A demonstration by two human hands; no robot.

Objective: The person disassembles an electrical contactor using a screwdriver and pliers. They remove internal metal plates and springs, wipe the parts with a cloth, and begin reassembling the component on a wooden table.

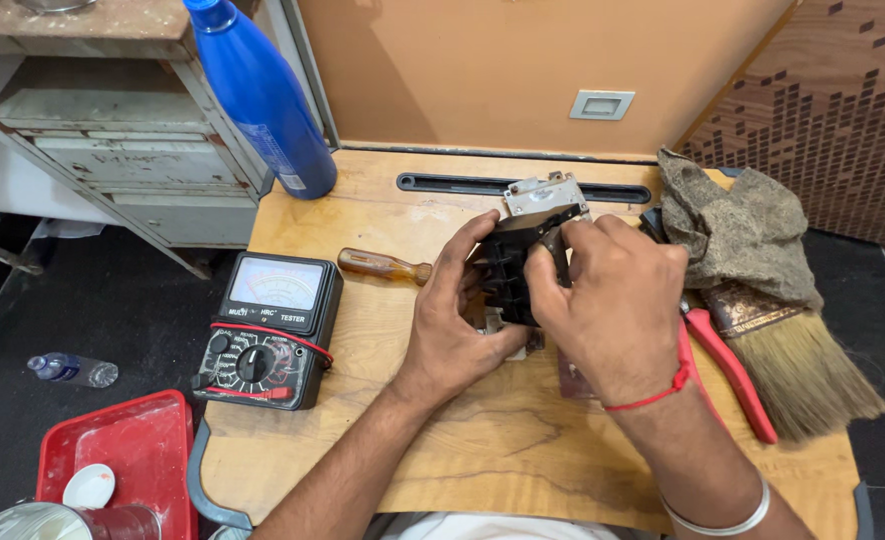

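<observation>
A black plastic electrical block (510, 268) with a metal bracket (543, 194) at its far end sits in the middle of the wooden table (443, 450). My left hand (453, 320) grips its left side. My right hand (608, 300) is closed over its right side, fingers pinching at the top. A screwdriver with a brown wooden handle (383, 265) lies just left of the block, its tip hidden behind my left hand.
A black analog multimeter (271, 330) with red leads lies at the table's left. A blue bottle (261, 95) stands at the back left. Red-handled pliers (728, 370), a brush (803, 365) and a crumpled cloth (738, 225) lie right. A red tray (118, 450) sits low left.
</observation>
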